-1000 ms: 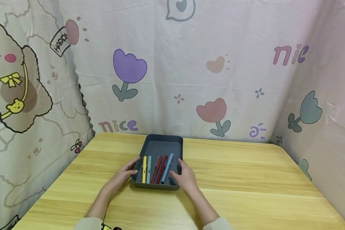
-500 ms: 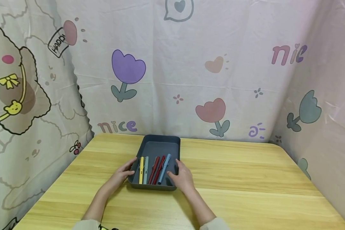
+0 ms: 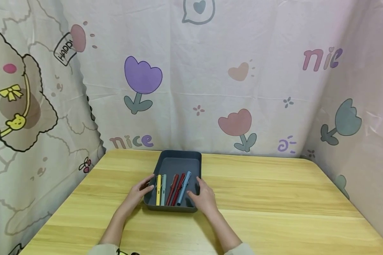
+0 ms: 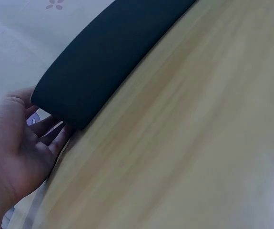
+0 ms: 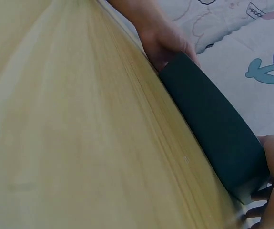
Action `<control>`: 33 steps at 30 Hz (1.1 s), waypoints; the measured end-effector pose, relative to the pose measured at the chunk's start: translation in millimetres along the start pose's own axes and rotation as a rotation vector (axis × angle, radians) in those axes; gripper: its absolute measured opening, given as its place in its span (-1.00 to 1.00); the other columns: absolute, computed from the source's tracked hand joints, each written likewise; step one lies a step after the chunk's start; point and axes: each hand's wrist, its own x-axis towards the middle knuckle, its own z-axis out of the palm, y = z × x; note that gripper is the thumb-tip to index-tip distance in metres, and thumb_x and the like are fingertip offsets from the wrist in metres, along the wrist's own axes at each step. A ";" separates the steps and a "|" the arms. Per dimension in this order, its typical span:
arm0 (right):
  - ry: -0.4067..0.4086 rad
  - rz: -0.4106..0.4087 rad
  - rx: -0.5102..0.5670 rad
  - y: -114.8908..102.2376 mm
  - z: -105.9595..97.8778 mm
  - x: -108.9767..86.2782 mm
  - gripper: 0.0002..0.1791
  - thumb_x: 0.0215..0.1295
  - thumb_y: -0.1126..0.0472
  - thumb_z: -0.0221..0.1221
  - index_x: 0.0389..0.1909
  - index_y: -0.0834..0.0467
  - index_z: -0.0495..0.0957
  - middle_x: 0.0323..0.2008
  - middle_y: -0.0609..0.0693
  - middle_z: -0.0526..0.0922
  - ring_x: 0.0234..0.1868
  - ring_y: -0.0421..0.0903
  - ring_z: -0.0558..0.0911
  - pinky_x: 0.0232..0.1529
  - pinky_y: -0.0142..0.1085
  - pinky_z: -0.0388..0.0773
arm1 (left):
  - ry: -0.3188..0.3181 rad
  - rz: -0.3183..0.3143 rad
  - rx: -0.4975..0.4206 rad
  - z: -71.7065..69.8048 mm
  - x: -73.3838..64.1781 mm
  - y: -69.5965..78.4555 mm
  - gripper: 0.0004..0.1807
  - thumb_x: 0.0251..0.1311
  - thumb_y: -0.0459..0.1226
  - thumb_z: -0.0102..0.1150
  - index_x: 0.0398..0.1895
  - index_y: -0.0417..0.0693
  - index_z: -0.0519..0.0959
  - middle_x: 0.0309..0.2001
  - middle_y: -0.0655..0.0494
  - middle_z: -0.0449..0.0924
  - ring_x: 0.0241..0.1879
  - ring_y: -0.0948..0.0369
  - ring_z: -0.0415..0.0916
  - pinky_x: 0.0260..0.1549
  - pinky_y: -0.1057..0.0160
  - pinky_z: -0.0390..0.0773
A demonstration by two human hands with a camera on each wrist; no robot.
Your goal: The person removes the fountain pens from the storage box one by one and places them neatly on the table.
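Observation:
A dark grey rectangular tray (image 3: 180,165) lies on the table. In its near half are a yellow pen (image 3: 158,191), a pale teal pen (image 3: 164,190), two dark red pens (image 3: 178,190) side by side and a blue pen (image 3: 184,188), all slanting or pointing away from me. My left hand (image 3: 134,199) holds the tray's left side, with the thumb over the rim and the fingers along the outer wall. On the opposite side, my right hand (image 3: 206,199) grips the right wall, its thumb reaching inside. In the left wrist view, fingertips reach the lower edge of the tray wall (image 4: 94,67).
Light wood tabletop (image 3: 268,198) surrounds the tray. A printed curtain (image 3: 191,71) hangs along the table's back edge and both sides. A small yellow and dark item (image 3: 126,253) shows by the left sleeve at the bottom edge.
The left thumb has shifted slightly up and farther over the tray's rim. The tray and pens keep nearly the same place; the head view has swayed a little.

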 end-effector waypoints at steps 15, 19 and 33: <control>-0.026 0.008 0.050 0.4 -0.3 0.1 -0.28 0.14 0.09 0.24 0.28 0.30 0.24 0.23 0.31 0.26 0.22 0.26 0.24 0.15 0.08 0.19 | 0.018 0.016 0.116 -1.6 7.7 -1.2 -0.39 0.26 -0.20 0.09 0.35 -0.14 0.21 0.33 -0.22 0.08 0.29 -0.12 0.02 0.20 -0.07 0.07; -0.033 -0.012 0.108 0.7 -7.6 2.8 -0.31 0.16 0.13 0.22 0.26 0.34 0.25 0.21 0.33 0.27 0.22 0.25 0.24 0.15 0.08 0.20 | 0.020 0.017 0.119 1.1 8.6 -1.2 -0.39 0.26 -0.19 0.09 0.35 -0.14 0.21 0.33 -0.22 0.09 0.29 -0.12 0.03 0.20 -0.08 0.06; 0.097 -0.163 0.291 -25.0 -11.5 12.5 -0.51 0.11 0.40 0.21 0.12 0.27 0.41 0.05 0.22 0.47 0.08 0.15 0.44 0.06 -0.06 0.37 | 0.016 0.025 0.093 0.8 7.3 0.3 -0.40 0.27 -0.22 0.07 0.35 -0.15 0.20 0.33 -0.22 0.07 0.28 -0.14 0.02 0.20 -0.07 0.07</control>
